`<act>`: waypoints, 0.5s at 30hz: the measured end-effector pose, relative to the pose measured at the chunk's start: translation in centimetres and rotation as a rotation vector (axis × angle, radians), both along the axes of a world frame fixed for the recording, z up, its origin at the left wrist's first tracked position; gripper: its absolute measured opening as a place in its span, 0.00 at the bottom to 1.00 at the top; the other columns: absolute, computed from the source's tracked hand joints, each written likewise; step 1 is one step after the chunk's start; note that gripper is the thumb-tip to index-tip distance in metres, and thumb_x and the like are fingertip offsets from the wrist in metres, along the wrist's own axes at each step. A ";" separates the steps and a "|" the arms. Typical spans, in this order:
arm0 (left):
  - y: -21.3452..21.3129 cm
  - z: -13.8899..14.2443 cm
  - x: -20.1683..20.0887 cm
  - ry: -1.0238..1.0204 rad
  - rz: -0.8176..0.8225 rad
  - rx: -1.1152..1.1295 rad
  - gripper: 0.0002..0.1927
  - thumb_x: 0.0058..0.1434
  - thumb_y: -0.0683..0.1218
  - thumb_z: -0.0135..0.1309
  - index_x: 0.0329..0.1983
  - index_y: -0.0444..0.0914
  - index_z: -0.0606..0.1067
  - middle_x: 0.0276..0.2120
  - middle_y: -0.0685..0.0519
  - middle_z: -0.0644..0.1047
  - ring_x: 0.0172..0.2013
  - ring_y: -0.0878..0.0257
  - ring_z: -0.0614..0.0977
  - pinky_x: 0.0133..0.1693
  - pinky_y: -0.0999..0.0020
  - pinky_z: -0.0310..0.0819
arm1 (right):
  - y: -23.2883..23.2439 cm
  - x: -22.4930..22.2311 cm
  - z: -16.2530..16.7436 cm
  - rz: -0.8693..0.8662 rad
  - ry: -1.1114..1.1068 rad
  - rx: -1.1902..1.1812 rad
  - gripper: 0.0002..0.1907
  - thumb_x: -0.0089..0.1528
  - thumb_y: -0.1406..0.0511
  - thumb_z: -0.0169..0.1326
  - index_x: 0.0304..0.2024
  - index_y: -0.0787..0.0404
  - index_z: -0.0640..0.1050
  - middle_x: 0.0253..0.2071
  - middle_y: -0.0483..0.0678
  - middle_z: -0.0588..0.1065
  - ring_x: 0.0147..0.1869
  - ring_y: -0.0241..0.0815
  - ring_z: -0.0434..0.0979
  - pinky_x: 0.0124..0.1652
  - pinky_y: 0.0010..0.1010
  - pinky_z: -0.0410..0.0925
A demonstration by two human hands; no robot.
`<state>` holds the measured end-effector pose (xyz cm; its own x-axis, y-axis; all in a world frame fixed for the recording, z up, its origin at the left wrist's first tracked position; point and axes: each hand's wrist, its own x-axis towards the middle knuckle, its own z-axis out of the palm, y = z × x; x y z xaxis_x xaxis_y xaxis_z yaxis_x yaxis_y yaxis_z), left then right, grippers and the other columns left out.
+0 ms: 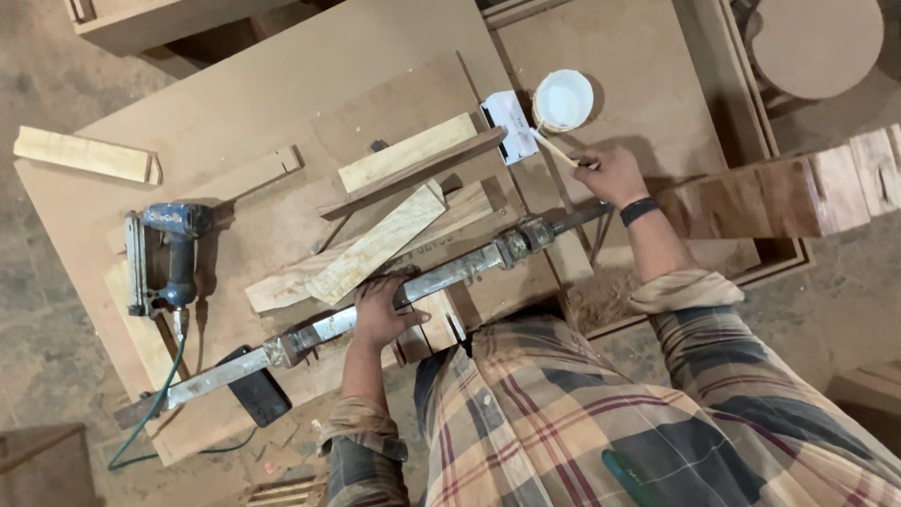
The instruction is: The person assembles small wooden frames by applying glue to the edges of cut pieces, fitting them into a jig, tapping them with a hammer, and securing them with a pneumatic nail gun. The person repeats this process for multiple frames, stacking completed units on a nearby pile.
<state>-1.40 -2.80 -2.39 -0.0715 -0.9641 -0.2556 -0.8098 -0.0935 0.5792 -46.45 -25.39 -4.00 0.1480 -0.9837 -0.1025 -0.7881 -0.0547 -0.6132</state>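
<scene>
Dull, worn metal clamp (413, 286), pale raw wood planks (375, 249), matt fibreboard desk (282, 103), glossy white plastic cup (563, 99)

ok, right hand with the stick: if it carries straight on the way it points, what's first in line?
Probably the white bowl. The right hand holds a thin stick aimed up-left, its tip already at the bowl's rim. Height is hard to judge from overhead, so it could pass over the rim.
</scene>
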 end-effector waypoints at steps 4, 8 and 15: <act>0.1 0.0 0.2 0.002 -0.022 0.005 0.48 0.36 0.66 0.73 0.60 0.44 0.75 0.56 0.46 0.78 0.61 0.46 0.73 0.65 0.47 0.54 | 4.1 0.2 3.5 -0.092 -0.408 0.093 0.19 0.60 0.61 0.60 0.53 0.57 0.82 0.32 0.50 0.79 0.33 0.45 0.77 0.36 0.33 0.71; 0.2 0.0 0.3 0.015 -0.045 0.000 0.49 0.36 0.67 0.71 0.62 0.45 0.74 0.57 0.47 0.78 0.62 0.47 0.73 0.64 0.47 0.55 | 9.1 2.4 8.4 -0.077 -0.289 -0.494 0.19 0.60 0.69 0.64 0.54 0.60 0.81 0.42 0.53 0.76 0.44 0.46 0.78 0.44 0.35 0.72; 1.1 -1.1 0.6 -0.032 -0.108 -0.023 0.49 0.42 0.70 0.68 0.65 0.44 0.71 0.58 0.42 0.76 0.61 0.45 0.74 0.63 0.46 0.57 | 18.1 5.3 14.3 -0.141 -0.133 -0.817 0.20 0.58 0.73 0.66 0.53 0.59 0.81 0.49 0.54 0.74 0.48 0.52 0.78 0.44 0.37 0.72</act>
